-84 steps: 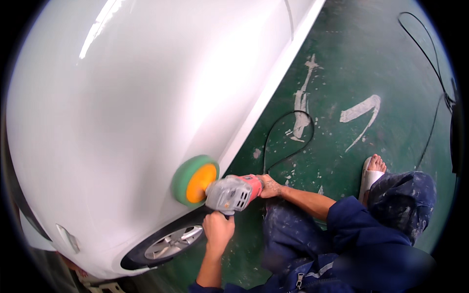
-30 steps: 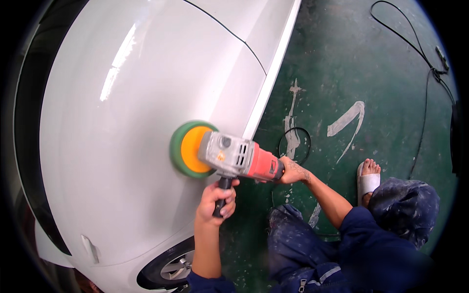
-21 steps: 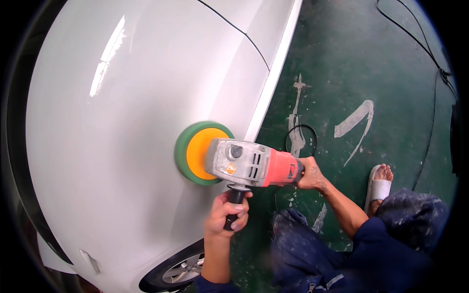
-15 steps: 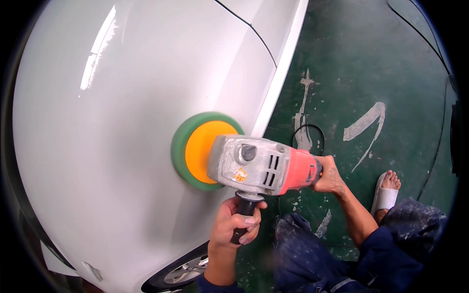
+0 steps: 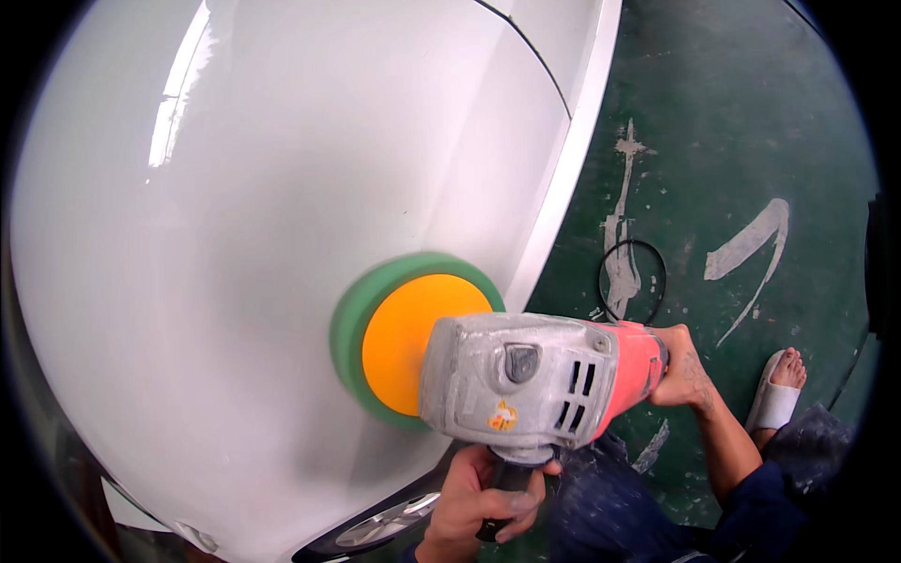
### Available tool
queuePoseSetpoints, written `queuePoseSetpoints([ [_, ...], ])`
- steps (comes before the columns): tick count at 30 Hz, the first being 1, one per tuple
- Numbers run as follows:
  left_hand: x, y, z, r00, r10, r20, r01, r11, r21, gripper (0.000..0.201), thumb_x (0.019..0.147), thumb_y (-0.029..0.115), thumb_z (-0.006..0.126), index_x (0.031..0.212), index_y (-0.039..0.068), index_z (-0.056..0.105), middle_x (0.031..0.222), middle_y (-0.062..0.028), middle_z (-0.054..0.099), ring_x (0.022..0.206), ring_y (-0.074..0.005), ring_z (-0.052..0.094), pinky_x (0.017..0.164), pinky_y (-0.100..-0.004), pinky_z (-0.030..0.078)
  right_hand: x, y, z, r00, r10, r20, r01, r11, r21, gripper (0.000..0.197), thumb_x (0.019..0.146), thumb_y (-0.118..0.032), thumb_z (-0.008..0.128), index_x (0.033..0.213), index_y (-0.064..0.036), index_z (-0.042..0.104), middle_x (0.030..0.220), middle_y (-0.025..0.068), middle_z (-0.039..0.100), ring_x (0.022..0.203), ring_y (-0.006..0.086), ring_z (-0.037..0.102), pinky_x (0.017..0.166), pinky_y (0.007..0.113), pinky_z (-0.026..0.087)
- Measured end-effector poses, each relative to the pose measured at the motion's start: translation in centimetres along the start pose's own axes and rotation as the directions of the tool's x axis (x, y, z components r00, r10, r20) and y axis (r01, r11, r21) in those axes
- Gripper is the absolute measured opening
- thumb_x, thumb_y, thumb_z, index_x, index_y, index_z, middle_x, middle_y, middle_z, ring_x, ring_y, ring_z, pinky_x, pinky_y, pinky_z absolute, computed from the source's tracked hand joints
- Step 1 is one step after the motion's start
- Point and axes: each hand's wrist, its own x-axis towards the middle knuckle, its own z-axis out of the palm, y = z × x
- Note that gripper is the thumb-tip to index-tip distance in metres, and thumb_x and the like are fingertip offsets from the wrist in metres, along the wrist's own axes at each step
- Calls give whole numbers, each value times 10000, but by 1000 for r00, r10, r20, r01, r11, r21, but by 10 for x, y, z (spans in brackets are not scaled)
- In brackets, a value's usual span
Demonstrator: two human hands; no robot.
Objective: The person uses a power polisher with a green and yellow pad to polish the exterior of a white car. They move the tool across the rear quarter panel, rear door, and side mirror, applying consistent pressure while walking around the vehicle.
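Both hands stay clamped on the polisher (image 5: 535, 385), left hand (image 5: 479, 507) on its side handle below, right hand (image 5: 683, 368) at its rear, as the green-and-orange pad (image 5: 394, 338) has climbed the white car panel (image 5: 282, 235) away from the wheel (image 5: 385, 521), covering fresh paint.

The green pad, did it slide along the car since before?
Yes. The green pad sat low by the wheel earlier; now it is higher on the white car, nearer the panel seam.
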Motion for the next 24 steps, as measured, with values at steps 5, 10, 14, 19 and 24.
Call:
queuePoseSetpoints([
  [5, 10, 4, -3, 998, -55, 15, 54, 998, 28, 445, 758, 32, 651, 1149, -150, 543, 689, -94, 551, 421, -112, 455, 416, -231, 325, -3, 2, -6, 995, -15, -98, 16, 1000, 11, 523, 626, -14, 652, 1148, 5, 674, 818, 256, 650, 805, 139, 677, 691, 283, 512],
  [10, 27, 19, 8, 994, -87, 61, 83, 994, 65, 456, 759, 40, 657, 1163, -143, 549, 718, -100, 570, 426, -116, 469, 421, -227, 332, -2, -7, -21, 990, 43, -133, -41, 999, 23, 490, 638, -4, 660, 1126, 39, 667, 793, 250, 650, 832, 27, 497, 681, 273, 501],
  [14, 26, 20, 6, 994, -84, 64, 78, 993, 90, 458, 761, 43, 660, 1167, -138, 552, 714, -101, 571, 421, -119, 474, 421, -229, 332, -4, 0, -16, 995, 37, -88, -33, 998, 50, 502, 641, -12, 676, 1140, 40, 661, 838, 248, 674, 865, 33, 538, 712, 277, 511],
  [19, 9, -10, -11, 998, -28, 53, 25, 998, 54, 449, 763, 38, 661, 1163, -135, 554, 697, -100, 559, 418, -124, 471, 418, -242, 329, -9, 12, 3, 999, 38, -2, -38, 992, 120, 524, 661, -38, 702, 1180, 21, 654, 914, 239, 689, 868, 90, 659, 761, 282, 522],
  [24, -4, -19, -12, 999, -19, -30, 20, 999, 46, 405, 794, 10, 627, 1165, -131, 545, 695, -103, 549, 429, -137, 475, 418, -263, 344, -9, 17, 19, 999, 14, 49, -21, 988, 152, 531, 670, -57, 728, 1195, -14, 662, 885, 218, 687, 778, 33, 577, 728, 279, 523],
])
